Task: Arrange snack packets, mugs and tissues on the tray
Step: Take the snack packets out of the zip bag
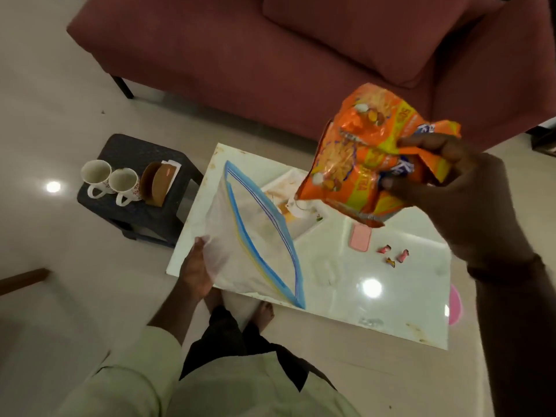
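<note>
My right hand grips several orange snack packets bunched together, held up above the white tray on the table. My left hand holds a clear zip bag with a blue seal, its mouth gaping wide over the table's left part. Two white mugs with a red pattern stand on the dark stool to the left. Beside them a brown holder carries white tissues.
The glossy white table carries a pink flat item and three small wrapped sweets. A pink round object shows past its right edge. A maroon sofa stands behind. My feet are at the table's near edge.
</note>
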Action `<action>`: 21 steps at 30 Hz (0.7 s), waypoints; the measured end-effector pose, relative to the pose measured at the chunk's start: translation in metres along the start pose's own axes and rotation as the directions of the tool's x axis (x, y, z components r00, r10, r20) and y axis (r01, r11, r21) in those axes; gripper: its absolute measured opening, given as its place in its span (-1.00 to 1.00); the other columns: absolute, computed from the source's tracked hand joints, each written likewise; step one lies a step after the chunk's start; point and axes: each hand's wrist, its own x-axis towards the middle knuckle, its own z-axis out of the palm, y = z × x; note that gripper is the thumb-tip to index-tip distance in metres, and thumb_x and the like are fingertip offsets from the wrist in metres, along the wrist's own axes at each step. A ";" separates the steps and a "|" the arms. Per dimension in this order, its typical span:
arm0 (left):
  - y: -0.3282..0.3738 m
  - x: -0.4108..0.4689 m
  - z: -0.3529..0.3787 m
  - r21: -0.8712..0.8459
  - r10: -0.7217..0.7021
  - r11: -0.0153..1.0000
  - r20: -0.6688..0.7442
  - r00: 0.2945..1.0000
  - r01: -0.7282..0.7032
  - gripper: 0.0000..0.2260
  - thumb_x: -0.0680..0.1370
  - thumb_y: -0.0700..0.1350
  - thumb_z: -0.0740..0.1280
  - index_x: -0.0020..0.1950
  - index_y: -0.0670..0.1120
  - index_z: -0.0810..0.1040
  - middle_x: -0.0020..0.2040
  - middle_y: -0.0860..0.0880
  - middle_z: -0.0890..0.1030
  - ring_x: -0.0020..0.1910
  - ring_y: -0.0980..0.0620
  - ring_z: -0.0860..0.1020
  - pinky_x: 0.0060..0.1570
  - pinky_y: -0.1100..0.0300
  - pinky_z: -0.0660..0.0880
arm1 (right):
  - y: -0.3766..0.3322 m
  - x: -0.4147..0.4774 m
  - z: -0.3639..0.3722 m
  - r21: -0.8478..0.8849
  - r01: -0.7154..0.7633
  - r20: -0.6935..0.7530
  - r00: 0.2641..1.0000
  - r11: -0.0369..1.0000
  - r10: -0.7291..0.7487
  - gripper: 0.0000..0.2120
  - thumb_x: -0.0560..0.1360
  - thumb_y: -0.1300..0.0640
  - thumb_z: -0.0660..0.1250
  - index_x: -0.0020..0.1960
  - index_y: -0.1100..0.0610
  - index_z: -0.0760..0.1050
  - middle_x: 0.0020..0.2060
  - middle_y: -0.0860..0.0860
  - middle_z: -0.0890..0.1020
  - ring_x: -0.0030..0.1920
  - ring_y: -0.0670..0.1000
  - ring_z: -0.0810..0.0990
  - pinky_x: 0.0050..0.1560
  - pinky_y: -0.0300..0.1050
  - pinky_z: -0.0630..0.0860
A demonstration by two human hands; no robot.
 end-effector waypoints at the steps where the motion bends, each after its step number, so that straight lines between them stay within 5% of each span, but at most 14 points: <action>1: 0.004 0.002 -0.004 0.000 -0.010 1.000 -0.004 1.000 0.010 -0.48 0.58 0.20 0.26 0.47 -0.03 0.39 0.45 -0.12 0.44 0.44 -0.16 0.38 0.41 -0.16 0.30 | 0.012 0.009 0.006 0.059 -0.038 -0.020 0.999 0.998 0.039 -0.52 0.31 0.10 0.61 0.17 -0.10 0.57 0.06 -0.13 0.67 0.06 -0.14 0.67 0.03 -0.22 0.61; 5: 0.016 0.005 -0.023 0.020 -0.034 0.999 -0.025 0.999 0.034 -0.48 0.59 0.20 0.22 0.48 -0.02 0.38 0.43 -0.10 0.46 0.41 -0.13 0.43 0.30 -0.10 0.43 | 0.099 0.045 0.069 0.177 -0.225 0.005 0.974 0.958 0.228 -0.59 0.24 0.01 0.62 0.04 -0.08 0.60 -0.01 -0.04 0.69 -0.01 -0.08 0.65 0.08 0.09 0.63; 8: 0.021 0.000 -0.033 0.010 -0.046 0.999 -0.071 0.996 0.047 -0.51 0.64 0.17 0.14 0.50 -0.02 0.34 0.41 -0.08 0.49 0.30 -0.08 0.54 0.16 -0.05 0.57 | 0.191 0.050 0.146 0.226 -0.471 0.089 0.882 0.853 0.463 -0.52 0.06 -0.14 0.66 -0.06 -0.08 0.65 -0.09 0.02 0.72 -0.06 0.02 0.65 0.03 0.27 0.62; 12: 0.026 -0.004 -0.045 0.033 -0.039 0.999 -0.095 0.995 0.042 -0.58 0.68 0.10 0.05 0.42 -0.07 0.43 0.26 -0.05 0.61 0.14 -0.03 0.64 0.00 0.02 0.64 | 0.259 0.038 0.232 0.229 -0.738 0.255 0.675 0.635 0.692 -0.49 0.10 0.10 0.66 0.01 -0.01 0.60 0.12 0.14 0.67 0.08 0.18 0.66 -0.03 0.29 0.64; 16: 0.029 0.003 -0.066 0.010 -0.048 0.999 -0.124 0.991 0.050 -0.60 0.68 0.08 0.07 0.24 -0.08 0.60 0.11 -0.07 0.67 0.02 -0.03 0.68 -0.07 0.03 0.65 | 0.335 0.042 0.300 0.086 -0.756 0.306 0.640 0.649 0.705 -0.40 -0.07 -0.17 0.59 -0.05 -0.16 0.54 0.13 0.04 0.66 0.12 0.17 0.64 0.06 0.22 0.62; 21: 0.029 0.017 -0.100 -0.007 -0.031 1.000 -0.135 0.990 0.030 -0.43 0.61 0.14 0.23 0.54 -0.09 0.24 0.39 -0.13 0.46 0.27 -0.11 0.53 0.13 -0.06 0.58 | 0.278 0.046 0.312 0.281 -0.831 0.439 0.556 0.480 0.706 -0.35 0.41 0.22 0.52 0.41 -0.02 0.35 0.29 0.08 0.50 0.26 0.19 0.52 0.07 0.19 0.54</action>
